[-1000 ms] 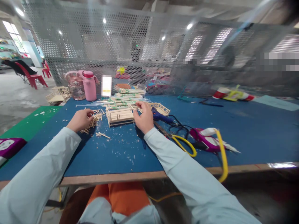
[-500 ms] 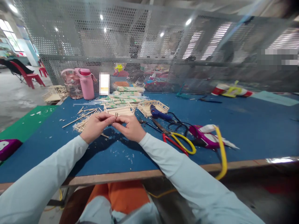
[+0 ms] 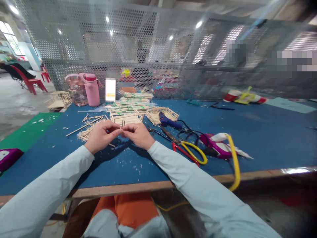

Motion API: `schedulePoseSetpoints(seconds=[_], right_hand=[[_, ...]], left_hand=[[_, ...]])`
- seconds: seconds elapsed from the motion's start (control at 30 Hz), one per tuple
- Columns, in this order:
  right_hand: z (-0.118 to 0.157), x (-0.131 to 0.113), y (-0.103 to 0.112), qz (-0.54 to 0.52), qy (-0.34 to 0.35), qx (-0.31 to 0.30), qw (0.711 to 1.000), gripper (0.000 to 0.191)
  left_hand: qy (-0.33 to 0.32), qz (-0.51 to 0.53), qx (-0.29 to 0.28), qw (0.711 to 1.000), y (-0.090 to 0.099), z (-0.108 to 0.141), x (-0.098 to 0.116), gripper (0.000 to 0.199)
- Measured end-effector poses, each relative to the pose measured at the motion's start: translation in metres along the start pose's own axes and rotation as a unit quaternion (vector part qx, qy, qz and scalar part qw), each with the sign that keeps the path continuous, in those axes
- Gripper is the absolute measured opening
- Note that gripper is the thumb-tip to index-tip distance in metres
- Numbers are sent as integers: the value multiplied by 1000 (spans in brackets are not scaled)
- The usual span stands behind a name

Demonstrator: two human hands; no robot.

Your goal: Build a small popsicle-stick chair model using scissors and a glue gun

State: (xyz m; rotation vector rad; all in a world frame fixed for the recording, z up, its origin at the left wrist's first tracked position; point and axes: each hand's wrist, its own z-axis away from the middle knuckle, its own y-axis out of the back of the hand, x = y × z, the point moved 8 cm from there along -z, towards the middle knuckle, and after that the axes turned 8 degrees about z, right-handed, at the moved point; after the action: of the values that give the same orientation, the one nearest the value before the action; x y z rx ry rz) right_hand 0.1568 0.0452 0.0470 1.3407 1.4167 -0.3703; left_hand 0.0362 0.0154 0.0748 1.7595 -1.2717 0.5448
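Over the blue table, my left hand point(image 3: 102, 135) and my right hand point(image 3: 138, 135) meet at the fingertips, both pinched. Between them two short thin sticks point(image 3: 123, 123) poke up; which fingers grip them is too small to tell. Right behind my hands lies a small stick frame point(image 3: 127, 117). A second stick tray point(image 3: 158, 116) sits to its right, with a blue glue gun point(image 3: 169, 121) against it. A pile of loose sticks point(image 3: 86, 133) is beside my left hand.
Yellow-handled scissors point(image 3: 195, 150), red-handled pliers point(image 3: 184, 154) and a purple-and-white tool point(image 3: 219, 145) lie right of my hands. Wrapped stick bundles point(image 3: 133, 102), a pink bottle point(image 3: 92, 91) and a clear bottle point(image 3: 78, 92) stand behind. A perforated metal screen point(image 3: 158, 49) rises at the back.
My fingertips have shifted slightly, with my left thumb raised a little and my right fingers drawn closer together. The things on the table stay where they were.
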Motion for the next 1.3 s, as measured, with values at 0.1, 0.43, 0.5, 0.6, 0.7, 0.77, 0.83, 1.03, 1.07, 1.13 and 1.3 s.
schedulePoseSetpoints(seconds=[0.1, 0.43, 0.5, 0.6, 0.7, 0.77, 0.83, 1.03, 1.07, 1.13, 1.3], right_hand=[[3, 3, -9, 54, -7, -64, 996, 21], [-4, 6, 75, 240, -4, 105, 965, 33], [-6, 11, 64, 198, -6, 67, 978, 27], [-5, 10, 29, 145, 6, -13, 989, 15], [-5, 5, 10, 152, 20, -22, 988, 9], [-6, 3, 9, 162, 18, -2, 987, 7], [-7, 0, 15, 157, 18, 34, 987, 9], [-3, -13, 19, 137, 51, 75, 986, 17], [-3, -12, 18, 130, 44, 74, 988, 16], [-4, -9, 13, 104, 23, 66, 992, 16], [-17, -6, 7, 124, -17, 108, 986, 15]], left_hand=[[-1, -46, -37, 998, -5, 0, 2, 28], [194, 16, -165, 967, -36, 16, -39, 21], [173, 64, -106, 977, -30, 11, -33, 25], [61, -3, 66, 996, 3, -1, -13, 24], [-1, -80, 173, 982, 26, -6, -1, 23], [-4, -94, 164, 982, 26, -10, -3, 24], [6, -84, 127, 988, 20, -12, -6, 26], [59, 27, 59, 996, -1, -3, -12, 31], [66, 38, 59, 995, -1, -2, -13, 30], [75, 48, 61, 994, 0, -1, -15, 29], [60, 47, 100, 992, 17, -11, -22, 31]])
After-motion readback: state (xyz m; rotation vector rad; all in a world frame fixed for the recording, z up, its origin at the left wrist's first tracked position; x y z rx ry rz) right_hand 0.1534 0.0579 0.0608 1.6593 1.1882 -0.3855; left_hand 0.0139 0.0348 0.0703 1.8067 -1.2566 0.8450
